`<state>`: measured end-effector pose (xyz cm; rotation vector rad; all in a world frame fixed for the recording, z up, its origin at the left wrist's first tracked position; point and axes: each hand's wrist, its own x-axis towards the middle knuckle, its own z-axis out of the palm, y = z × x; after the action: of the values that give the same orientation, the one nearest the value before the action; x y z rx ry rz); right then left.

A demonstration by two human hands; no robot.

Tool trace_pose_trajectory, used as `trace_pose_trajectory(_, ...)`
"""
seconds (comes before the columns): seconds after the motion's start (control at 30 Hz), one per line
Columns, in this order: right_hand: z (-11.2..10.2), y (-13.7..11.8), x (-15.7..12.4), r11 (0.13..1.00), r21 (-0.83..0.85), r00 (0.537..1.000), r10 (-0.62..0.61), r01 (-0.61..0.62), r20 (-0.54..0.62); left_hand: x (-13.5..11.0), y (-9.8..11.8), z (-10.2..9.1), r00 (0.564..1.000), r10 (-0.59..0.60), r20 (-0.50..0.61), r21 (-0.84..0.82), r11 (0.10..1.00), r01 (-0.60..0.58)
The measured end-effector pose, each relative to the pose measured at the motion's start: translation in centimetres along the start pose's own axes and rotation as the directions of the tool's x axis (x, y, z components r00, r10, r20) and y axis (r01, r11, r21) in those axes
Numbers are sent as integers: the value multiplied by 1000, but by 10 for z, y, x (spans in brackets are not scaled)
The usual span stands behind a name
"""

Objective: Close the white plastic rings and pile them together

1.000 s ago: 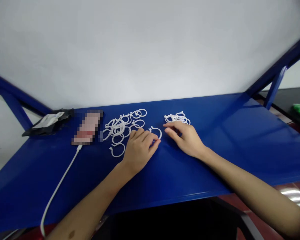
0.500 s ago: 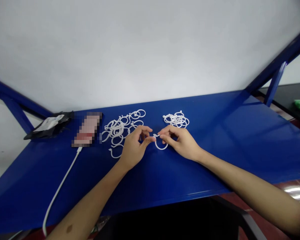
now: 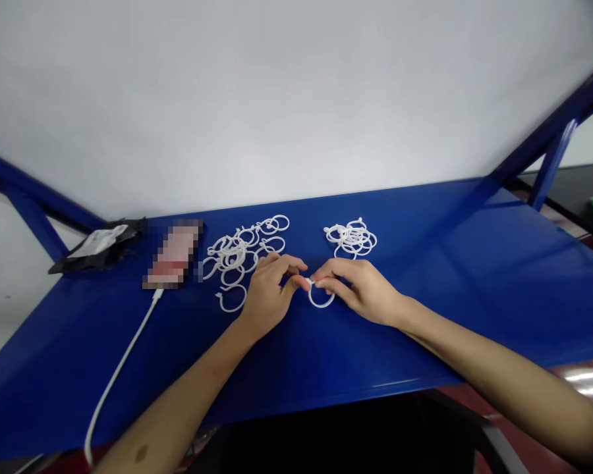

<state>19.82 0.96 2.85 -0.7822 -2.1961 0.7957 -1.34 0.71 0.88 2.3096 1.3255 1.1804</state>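
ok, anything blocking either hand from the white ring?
Nothing visible. The left hand and right hand both pinch the white ring at its top; the left ring pile and right ring pile lie farther back.

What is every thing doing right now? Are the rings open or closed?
held ring, pinched at its top by both hands, clasp hidden.
left hand, fingers shut on held ring.
right hand, fingers shut on held ring.
left pile of rings, loose, several open.
right pile of rings, bunched, look closed.
phone, lying flat, blurred.
white cable, plugged into phone.
black packet, lying flat.
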Motion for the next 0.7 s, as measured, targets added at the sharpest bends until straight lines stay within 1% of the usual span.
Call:
trace_pose_trajectory(0.07,-2,2,2,993,-113,998,-25,20,-49,5,-7,-3,1000,16,18,82,996,-17)
trace_pose_trajectory(0.13,-7,7,5,972,-237,991,-41,9,-130,10,-16,-7,1000,3,10,288,958,-5)
trace_pose_trajectory(0.17,-11,12,6,957,-288,982,-41,-14,-184,11,-20,-8,1000,-22,3,406,914,19)
trace_pose_trajectory(0.23,-23,23,9,929,-358,948,-25,-96,-318,11,-27,-10,997,-79,6,588,806,60)
trace_pose_trajectory(0.3,-36,37,11,897,-396,892,-4,-196,-452,9,-30,-11,992,-121,33,673,737,68)
trace_pose_trajectory(0.37,-46,50,13,879,-389,845,28,-275,-534,8,-31,-11,990,-125,59,695,718,49)
trace_pose_trajectory(0.43,-50,60,14,871,-368,825,71,-326,-561,8,-30,-10,992,-107,69,691,723,30)
trace_pose_trajectory(0.57,-48,73,20,857,-357,821,126,-373,-556,8,-25,-10,996,-55,65,672,740,-3)
trace_pose_trajectory(0.7,-43,80,23,831,-398,842,145,-389,-519,9,-15,-11,999,45,16,639,768,-45)
